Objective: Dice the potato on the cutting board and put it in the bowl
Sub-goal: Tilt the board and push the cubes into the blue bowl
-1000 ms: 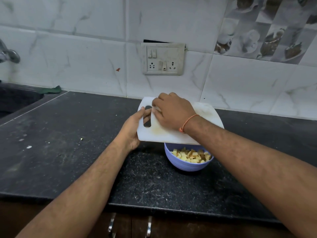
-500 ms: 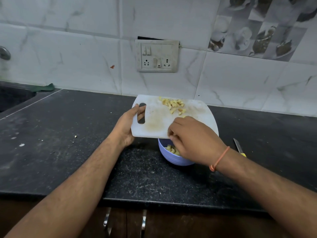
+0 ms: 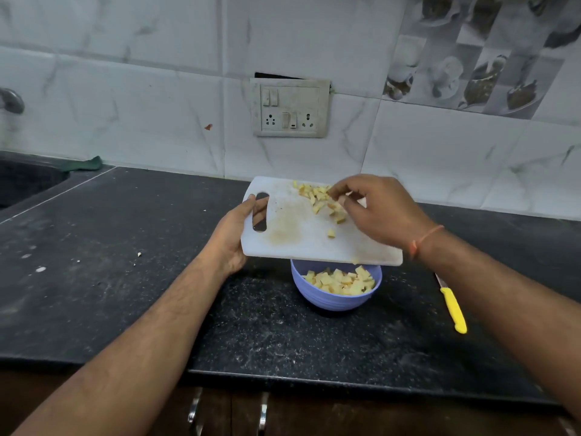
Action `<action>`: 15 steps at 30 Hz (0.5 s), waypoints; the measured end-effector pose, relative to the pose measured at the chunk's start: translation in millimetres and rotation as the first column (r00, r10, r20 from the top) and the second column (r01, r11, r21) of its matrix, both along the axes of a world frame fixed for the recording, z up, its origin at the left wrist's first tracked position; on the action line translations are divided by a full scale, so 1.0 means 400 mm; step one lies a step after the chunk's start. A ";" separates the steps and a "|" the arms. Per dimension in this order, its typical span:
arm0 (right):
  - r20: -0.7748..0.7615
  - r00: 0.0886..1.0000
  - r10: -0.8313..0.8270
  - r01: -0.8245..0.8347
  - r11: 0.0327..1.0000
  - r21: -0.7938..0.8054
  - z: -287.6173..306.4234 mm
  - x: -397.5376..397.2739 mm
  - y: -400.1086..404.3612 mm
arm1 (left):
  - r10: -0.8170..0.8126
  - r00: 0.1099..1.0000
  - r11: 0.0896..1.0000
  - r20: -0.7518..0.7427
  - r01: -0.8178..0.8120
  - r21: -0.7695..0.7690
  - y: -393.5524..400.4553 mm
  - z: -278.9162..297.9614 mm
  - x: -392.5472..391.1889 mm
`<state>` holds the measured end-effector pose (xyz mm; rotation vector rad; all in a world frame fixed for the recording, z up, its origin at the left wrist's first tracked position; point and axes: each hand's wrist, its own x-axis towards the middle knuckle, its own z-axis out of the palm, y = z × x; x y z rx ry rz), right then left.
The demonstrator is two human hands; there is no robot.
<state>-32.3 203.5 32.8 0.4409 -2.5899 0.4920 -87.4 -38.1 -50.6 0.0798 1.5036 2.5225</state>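
The bowl [image 3: 335, 291] serves as the landmark. It stands on the dark speckled counter [image 3: 94, 294], a round, smooth lilac bowl with faint ribs on its wall, and it already holds a heap of pale yellow potato cubes [image 3: 341, 282], blocky and matte with some brownish edges. To its right, well apart, lies a knife [image 3: 452, 306] with a glossy yellow handle, set aside where it cannot be knocked.

Directly above the bowl, its near edge over the bowl's far rim, hangs the cutting board [image 3: 298, 234], a flat white plastic slab with rounded corners and a tan stain near the middle. It tilts down toward the bowl, likely so the cubes slide off that edge and drop in. The left hand [image 3: 234, 239], to the left of the bowl and higher, grips the board at its slotted handle, thumb on top beside the slot, to keep the tilt steady.

Beyond the bowl, on the board's far part, the remaining potato pieces [image 3: 320, 199] lie loose, one cube [image 3: 331, 233] apart from them and lower down. The right hand [image 3: 377, 209] hovers over them with fingers loosely curled, tips touching the pile, seemingly raking it downhill; whether it pinches any piece I cannot tell.

Farther back, a grimy socket plate [image 3: 290, 110] sits on the glossy marbled tiles [image 3: 141, 114].
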 end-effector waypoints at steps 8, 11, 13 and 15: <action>0.051 0.990 -0.131 0.118 0.973 0.200 -0.015 -0.199 -0.053 | -0.010 1.000 0.999 0.009 0.009 0.046 0.008 -0.003 -0.003; -0.013 0.990 -0.142 0.140 0.951 0.275 -0.025 -0.214 -0.096 | -0.011 1.000 0.999 0.005 0.010 0.038 0.008 -0.006 -0.010; -0.073 0.989 -0.133 0.149 0.941 0.304 -0.035 -0.217 -0.107 | -0.015 1.000 0.999 0.009 0.014 0.034 0.005 -0.011 -0.017; -0.120 0.985 -0.123 0.156 0.934 0.323 -0.045 -0.214 -0.104 | -0.018 1.000 0.999 0.013 0.017 0.040 0.003 -0.014 -0.021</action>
